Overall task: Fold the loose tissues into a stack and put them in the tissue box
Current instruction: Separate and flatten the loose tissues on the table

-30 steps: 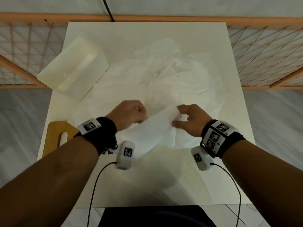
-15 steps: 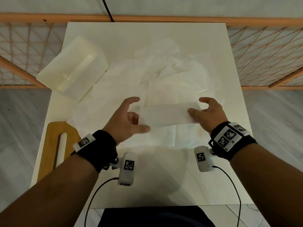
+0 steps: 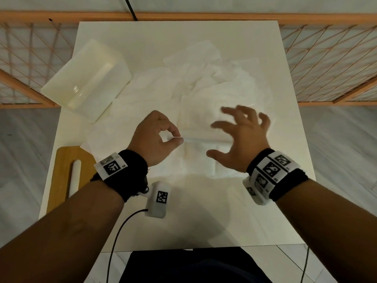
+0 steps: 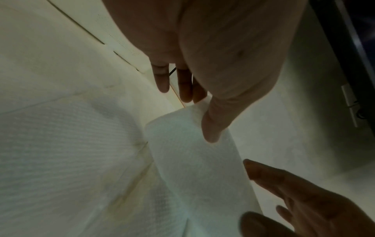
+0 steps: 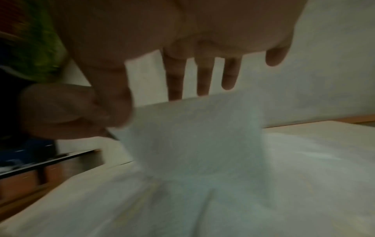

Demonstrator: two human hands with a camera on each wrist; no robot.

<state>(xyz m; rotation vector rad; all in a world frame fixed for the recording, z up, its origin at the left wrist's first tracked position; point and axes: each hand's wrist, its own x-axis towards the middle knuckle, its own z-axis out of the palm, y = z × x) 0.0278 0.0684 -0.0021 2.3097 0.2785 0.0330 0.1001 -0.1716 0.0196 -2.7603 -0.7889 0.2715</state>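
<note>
A folded white tissue (image 3: 204, 139) hangs over the pile of loose tissues (image 3: 214, 92) spread across the middle of the white table (image 3: 204, 221). My left hand (image 3: 176, 138) pinches its left end between thumb (image 4: 213, 128) and forefinger. The folded tissue (image 4: 192, 160) runs from that pinch toward my right hand. My right hand (image 3: 234, 139) hovers over the tissue's right end with fingers (image 5: 205, 77) spread and holds nothing. The folded tissue (image 5: 192, 128) droops below them. The translucent tissue box (image 3: 87, 78) lies open at the table's back left.
A wooden lid (image 3: 65, 170) with a long slot lies at the table's left edge near my left wrist. An orange wooden lattice rail (image 3: 326, 58) runs behind and beside the table. The table's near part in front of the pile is bare.
Both hands held the folded tissue by its ends half a second ago. Now my right hand has let go and spread its fingers, while my left hand has tightened to a pinch.
</note>
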